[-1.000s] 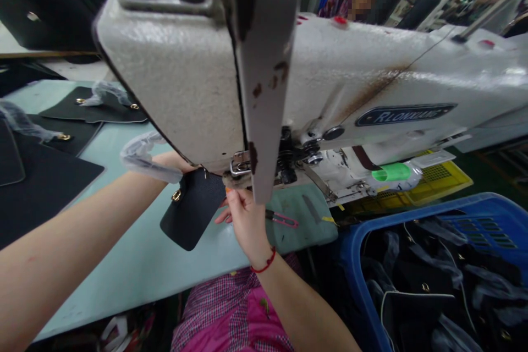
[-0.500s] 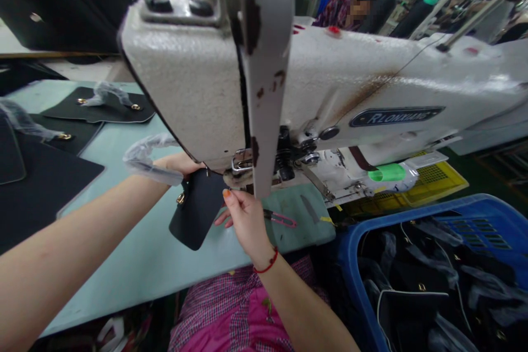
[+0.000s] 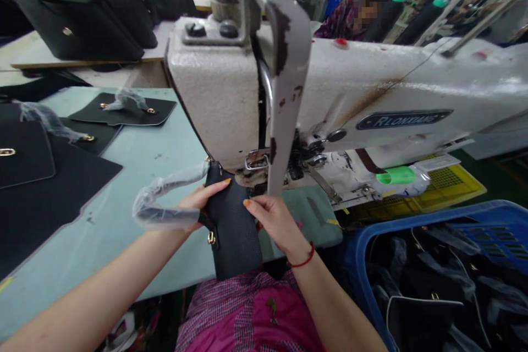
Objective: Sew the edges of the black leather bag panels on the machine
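Observation:
A black bag panel point(image 3: 233, 225) with a gold clasp and a plastic-wrapped handle point(image 3: 159, 203) lies under the head of a white sewing machine point(image 3: 210, 93). My left hand point(image 3: 202, 201) grips the panel's left side, thumb on top and the other fingers hidden beneath, with the handle looping over the wrist. My right hand point(image 3: 272, 220) pinches the right edge just below the presser area. The needle itself is hidden behind the machine's guard bar point(image 3: 289, 82).
More black panels with wrapped handles point(image 3: 124, 110) lie on the pale green table point(image 3: 152, 148) at left. Finished-looking black bags point(image 3: 82, 22) stand behind. A blue basket point(image 3: 358, 264) of black pieces is at lower right, near a yellow crate point(image 3: 457, 187). Another person point(image 3: 342, 19) sits beyond the machine.
The panel has turned and its lower end has come nearer my body. My left hand has come out from behind the machine head, with its thumb now on the panel. The camera view has shifted.

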`<state>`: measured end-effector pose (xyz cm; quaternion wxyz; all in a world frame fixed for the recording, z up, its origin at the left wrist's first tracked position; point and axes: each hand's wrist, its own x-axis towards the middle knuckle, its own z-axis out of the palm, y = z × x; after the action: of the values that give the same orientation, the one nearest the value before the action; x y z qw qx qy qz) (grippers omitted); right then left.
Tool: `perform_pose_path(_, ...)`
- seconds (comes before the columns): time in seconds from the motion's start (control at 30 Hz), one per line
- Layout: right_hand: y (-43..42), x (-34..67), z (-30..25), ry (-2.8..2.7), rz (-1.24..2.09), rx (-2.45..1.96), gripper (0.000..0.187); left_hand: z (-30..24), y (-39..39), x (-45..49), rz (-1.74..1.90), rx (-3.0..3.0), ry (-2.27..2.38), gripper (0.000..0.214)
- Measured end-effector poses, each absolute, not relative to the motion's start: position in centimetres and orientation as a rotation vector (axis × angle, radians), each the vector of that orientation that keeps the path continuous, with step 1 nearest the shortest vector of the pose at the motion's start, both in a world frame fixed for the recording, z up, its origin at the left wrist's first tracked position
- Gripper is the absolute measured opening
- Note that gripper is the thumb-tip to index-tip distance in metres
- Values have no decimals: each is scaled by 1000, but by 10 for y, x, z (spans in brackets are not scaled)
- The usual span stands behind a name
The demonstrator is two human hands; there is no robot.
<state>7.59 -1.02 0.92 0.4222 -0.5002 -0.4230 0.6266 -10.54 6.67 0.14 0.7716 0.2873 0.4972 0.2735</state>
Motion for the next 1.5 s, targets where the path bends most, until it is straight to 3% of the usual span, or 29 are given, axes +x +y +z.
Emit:
perform_pose_path(0.27, -16, 71, 15, -1255, 1223, -1433, 42, 4, 63, -103, 583, 520, 1036, 16)
perform_pose_path(0.5, -16, 71, 14, -1254, 1247, -1452, 43, 10, 64, -102, 629, 538, 1040, 28)
perform_pose_path(1.03, -6, 70, 9, -1266, 1221, -1457, 43, 0, 79, -107, 665, 695, 981, 28)
perform_pose_path(1.33, -1, 69, 9, -1303, 1166, -1416, 45, -1, 84, -109, 692, 737, 936, 48)
perform_pose_path(1.5, -1, 69, 11, -1355, 1130, -1432, 46, -2, 86, -110, 690, 724, 986, 47)
